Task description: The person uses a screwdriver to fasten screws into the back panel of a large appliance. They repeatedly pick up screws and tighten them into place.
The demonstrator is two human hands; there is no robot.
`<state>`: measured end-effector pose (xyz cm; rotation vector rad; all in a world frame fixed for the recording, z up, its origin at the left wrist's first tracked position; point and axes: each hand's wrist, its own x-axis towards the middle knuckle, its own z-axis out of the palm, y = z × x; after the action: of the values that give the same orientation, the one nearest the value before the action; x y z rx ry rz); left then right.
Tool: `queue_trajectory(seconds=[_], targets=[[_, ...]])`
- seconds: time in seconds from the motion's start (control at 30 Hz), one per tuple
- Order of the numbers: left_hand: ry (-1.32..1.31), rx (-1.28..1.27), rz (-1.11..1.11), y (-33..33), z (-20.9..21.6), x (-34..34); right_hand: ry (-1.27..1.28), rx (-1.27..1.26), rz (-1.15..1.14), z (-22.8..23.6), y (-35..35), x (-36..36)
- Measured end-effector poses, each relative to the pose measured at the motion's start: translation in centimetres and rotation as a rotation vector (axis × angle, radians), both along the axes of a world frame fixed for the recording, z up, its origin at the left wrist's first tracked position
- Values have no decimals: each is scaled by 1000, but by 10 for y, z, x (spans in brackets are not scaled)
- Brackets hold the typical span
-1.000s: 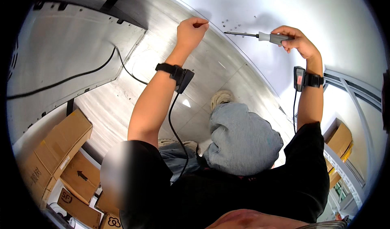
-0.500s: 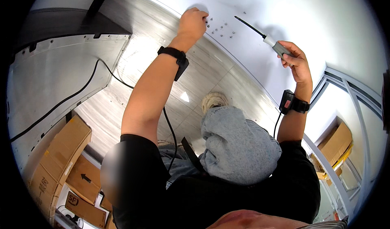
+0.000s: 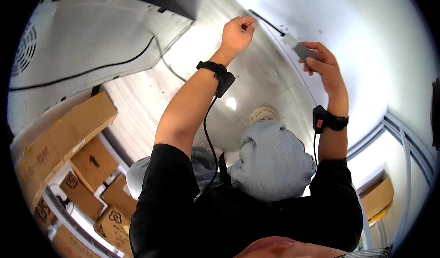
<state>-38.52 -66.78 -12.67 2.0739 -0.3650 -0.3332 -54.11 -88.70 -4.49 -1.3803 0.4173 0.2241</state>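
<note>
My right hand [image 3: 323, 64] is closed around the grey and white handle of a screwdriver [image 3: 297, 46]. The screwdriver's dark shaft points up and to the left, its tip close to my left hand [image 3: 238, 35]. The fingers of that left hand are pinched together beside the edge of a white panel [image 3: 348, 52]; whatever lies between them is too small to make out. On the panel, several small screws [image 3: 282, 27] lie around the screwdriver's shaft, some partly hidden by it.
At the left stands a large grey metal housing [image 3: 110, 33] with a black cable [image 3: 91, 70] across it. Cardboard boxes [image 3: 82, 120] are stacked at the lower left. Another carton [image 3: 376, 197] sits behind a metal frame [image 3: 403, 143] at the right. Pale floor [image 3: 270, 70] lies below my arms.
My left hand has lifted off the screws and come away in a pinch. The screwdriver in my right hand has moved left, bringing its tip near the left fingers. The view has shifted.
</note>
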Motion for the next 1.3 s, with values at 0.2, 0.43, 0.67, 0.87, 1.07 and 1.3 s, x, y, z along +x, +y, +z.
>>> queue_trajectory(seconds=[0.2,0.43,0.67,0.87,1.07,1.3], targets=[[605,-469,418,90,18,20,44,75,277,-41,102,63],[704,-640,581,139,-15,38,176,159,350,-98,162,92],[702,-499,618,150,-68,63,340,112,328,-126,187,101],[724,-461,717,157,-80,77,366,335,301,-150,203,110],[615,-479,557,171,-98,88,127,241,341,-203,214,100],[621,-439,711,158,-94,93,-145,9,428,-213,212,104]])
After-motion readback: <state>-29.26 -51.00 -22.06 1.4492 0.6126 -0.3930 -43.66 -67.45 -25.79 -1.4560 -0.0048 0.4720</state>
